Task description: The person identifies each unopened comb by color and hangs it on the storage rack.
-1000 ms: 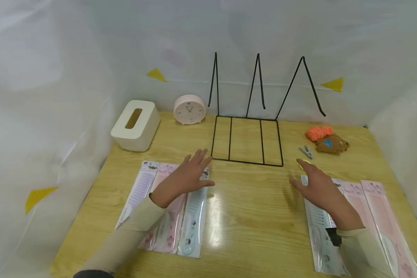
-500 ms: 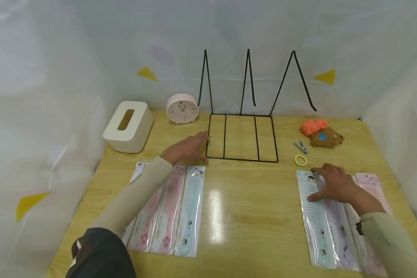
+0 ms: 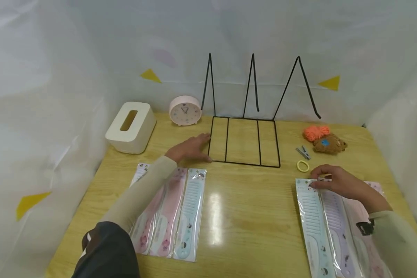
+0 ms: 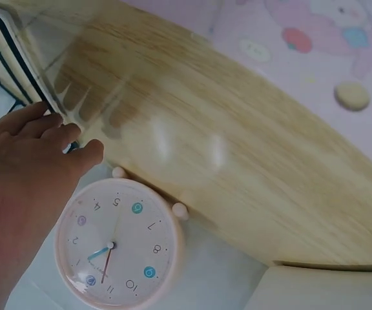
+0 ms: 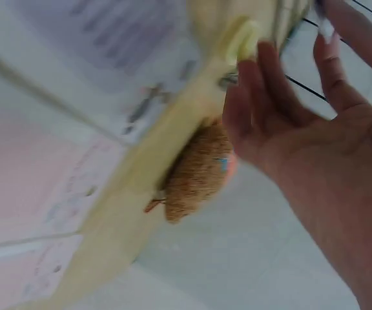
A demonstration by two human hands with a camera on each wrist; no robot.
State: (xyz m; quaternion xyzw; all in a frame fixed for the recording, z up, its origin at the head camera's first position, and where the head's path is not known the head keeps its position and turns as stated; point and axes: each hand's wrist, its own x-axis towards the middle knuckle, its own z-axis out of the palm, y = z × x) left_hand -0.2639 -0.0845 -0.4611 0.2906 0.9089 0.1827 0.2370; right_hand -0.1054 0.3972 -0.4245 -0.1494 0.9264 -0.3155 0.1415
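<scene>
My right hand (image 3: 344, 183) pinches the top end of a light-blue comb (image 3: 311, 216) in clear packaging between thumb and forefinger. That package's left edge casts a shadow on the table. Beside it lie a packaged purple comb (image 3: 335, 212) and pink ones, partly hidden by my right forearm. My left hand (image 3: 191, 148) is at the left side of a black wire rack (image 3: 243, 163), fingertips right at its side bar. Under my left forearm, several more packaged combs lie in a row, including a pink one (image 3: 168, 208) and a blue one (image 3: 191, 208).
A white tissue box (image 3: 135, 135) and a pink alarm clock (image 3: 185, 111) stand at the back left. Orange yarn (image 3: 316, 133), a brown fuzzy toy animal (image 3: 330, 144), a grey clip (image 3: 303, 152) and a yellow ring (image 3: 297, 166) lie at the right. Rack prongs rise near the back sheet.
My left hand has moved up from above the left combs to the rack's side. My right hand has come down onto the right-hand combs and taken hold of the blue one's top end.
</scene>
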